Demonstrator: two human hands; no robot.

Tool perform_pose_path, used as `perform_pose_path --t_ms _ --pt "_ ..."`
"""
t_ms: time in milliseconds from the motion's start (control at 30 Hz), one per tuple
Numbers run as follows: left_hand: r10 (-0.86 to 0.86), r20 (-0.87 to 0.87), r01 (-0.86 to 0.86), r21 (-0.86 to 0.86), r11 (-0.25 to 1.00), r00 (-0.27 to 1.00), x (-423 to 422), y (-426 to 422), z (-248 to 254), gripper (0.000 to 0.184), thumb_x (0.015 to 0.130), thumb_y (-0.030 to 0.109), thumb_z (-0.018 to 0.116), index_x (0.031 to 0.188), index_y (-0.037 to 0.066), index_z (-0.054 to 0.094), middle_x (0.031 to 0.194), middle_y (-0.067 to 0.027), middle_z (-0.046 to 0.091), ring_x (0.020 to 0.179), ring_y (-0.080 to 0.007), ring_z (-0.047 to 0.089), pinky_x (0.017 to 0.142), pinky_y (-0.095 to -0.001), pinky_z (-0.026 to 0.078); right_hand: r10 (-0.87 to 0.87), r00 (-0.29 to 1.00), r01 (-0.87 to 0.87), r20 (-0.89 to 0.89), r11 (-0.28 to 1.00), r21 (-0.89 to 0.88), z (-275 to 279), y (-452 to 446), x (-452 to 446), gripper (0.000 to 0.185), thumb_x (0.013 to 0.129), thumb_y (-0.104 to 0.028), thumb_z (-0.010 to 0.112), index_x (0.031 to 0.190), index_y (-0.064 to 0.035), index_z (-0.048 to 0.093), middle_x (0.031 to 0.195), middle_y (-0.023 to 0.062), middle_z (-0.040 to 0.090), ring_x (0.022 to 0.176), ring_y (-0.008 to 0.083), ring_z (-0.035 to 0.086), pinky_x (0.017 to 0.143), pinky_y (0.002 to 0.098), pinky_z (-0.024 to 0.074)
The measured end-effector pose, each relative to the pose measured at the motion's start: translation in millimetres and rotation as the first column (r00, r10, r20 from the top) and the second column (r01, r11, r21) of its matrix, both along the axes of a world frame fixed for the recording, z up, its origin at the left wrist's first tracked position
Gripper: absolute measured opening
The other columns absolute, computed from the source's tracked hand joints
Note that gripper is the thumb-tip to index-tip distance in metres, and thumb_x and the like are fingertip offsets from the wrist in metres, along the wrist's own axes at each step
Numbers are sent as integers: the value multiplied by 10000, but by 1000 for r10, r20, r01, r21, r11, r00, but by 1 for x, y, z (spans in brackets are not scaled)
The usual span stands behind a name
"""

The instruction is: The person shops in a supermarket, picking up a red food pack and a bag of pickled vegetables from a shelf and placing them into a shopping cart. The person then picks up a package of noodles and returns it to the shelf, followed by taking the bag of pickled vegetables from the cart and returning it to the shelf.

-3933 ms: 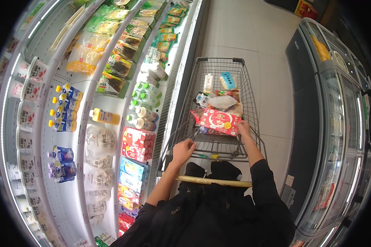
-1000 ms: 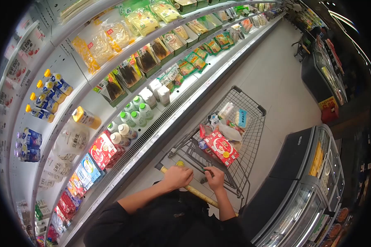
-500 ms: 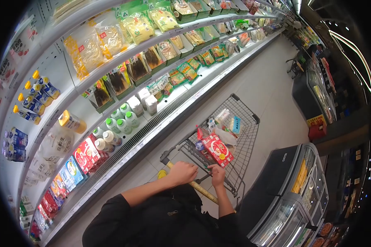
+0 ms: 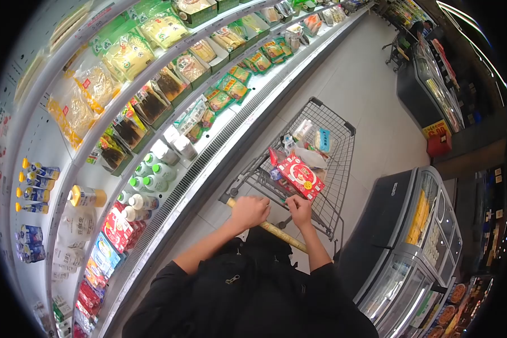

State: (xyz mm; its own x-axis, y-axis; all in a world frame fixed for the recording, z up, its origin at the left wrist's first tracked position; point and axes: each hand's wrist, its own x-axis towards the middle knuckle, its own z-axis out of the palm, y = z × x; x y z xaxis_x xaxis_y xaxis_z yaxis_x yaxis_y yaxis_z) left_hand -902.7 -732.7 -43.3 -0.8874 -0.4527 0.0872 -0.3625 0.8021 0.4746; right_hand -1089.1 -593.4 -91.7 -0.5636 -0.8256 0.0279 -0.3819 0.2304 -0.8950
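Note:
A wire shopping cart stands ahead of my body, its yellowish handle crossing in front of me. My left hand is curled closed over the left part of this handle. Beyond the bar, near the basket's rear edge, my right hand is closed in a fist; whatever its fingers hold is hidden. Inside the basket lie a red and white box, a blue-labelled pack, a clear plastic bag and other small packs.
A long refrigerated shelf with packaged food and bottles runs along the left. To the right stands a dark freezer case with glass lids. Farther up the aisle are another display case, a red box and a person.
The shelves have shifted left and downward in view, and the right freezer appears closer. Cart and hands sit higher in the picture, with both hands still at the handle area.

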Motion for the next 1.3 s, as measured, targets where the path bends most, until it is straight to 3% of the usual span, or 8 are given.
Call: perform_pose_path --t_ms 367,433,467,533,767,867,933,1300 --pt "19 30 -20 26 999 999 -83 -41 -3 263 904 323 664 800 82 678 671 -136 671 645 -352 691 609 -492 544 2 998 -2 -60 1000 11 1 -37 -79 302 964 -285 706 817 -21 711 644 119 679 550 236 662 539 352 472" --pt "25 27 -26 23 999 999 -98 -48 -2 260 905 324 662 809 83 686 671 -137 672 644 -352 690 609 -491 544 -11 999 8 -41 997 -77 0 -48 -91 304 985 -247 687 820 7 716 568 58 594 498 110 531 506 299 386" --pt "25 55 -26 15 1000 998 -105 -52 -2 248 916 320 660 831 91 696 707 -106 699 672 -331 701 616 -473 546 -6 999 2 -41 996 -84 0 -53 -100 304 985 -247 687 820 7 716 568 58 594 498 110 531 506 299 386" --pt "25 84 -26 9 1000 996 -117 -59 -3 236 927 316 657 852 98 707 743 -75 725 699 -309 712 623 -455 548 15 997 -17 -81 999 -29 3 -59 -113 310 960 -286 707 788 -27 707 625 132 654 544 262 649 540 362 467" --pt "82 19 -82 5 997 996 -161 -85 -7 272 911 336 659 809 87 695 684 -137 688 665 -350 704 605 -488 540 20 996 -24 -90 999 -39 3 -90 -158 327 960 -288 704 771 -22 696 607 142 631 530 278 629 531 376 448" --pt "69 60 -70 18 997 996 -180 -98 -9 285 912 354 653 815 89 700 688 -139 692 668 -356 704 619 -500 541 18 994 -17 -112 1000 8 2 -101 -176 327 963 -291 702 778 -21 700 615 140 643 539 275 642 537 373 457" --pt "76 58 -77 28 997 995 -190 -105 -11 296 910 369 649 822 92 705 696 -141 697 674 -359 705 630 -506 544 5 997 -9 -79 998 -55 0 -108 -185 324 978 -280 690 805 -11 742 570 69 599 505 124 546 515 319 389" --pt "98 80 -99 14 995 992 -256 -148 0 269 901 334 650 819 80 691 717 -140 707 686 -360 709 639 -501 559 4 997 -11 -74 995 -97 -6 -148 -247 284 988 -243 684 834 -9 734 573 62 598 516 112 554 519 305 394"
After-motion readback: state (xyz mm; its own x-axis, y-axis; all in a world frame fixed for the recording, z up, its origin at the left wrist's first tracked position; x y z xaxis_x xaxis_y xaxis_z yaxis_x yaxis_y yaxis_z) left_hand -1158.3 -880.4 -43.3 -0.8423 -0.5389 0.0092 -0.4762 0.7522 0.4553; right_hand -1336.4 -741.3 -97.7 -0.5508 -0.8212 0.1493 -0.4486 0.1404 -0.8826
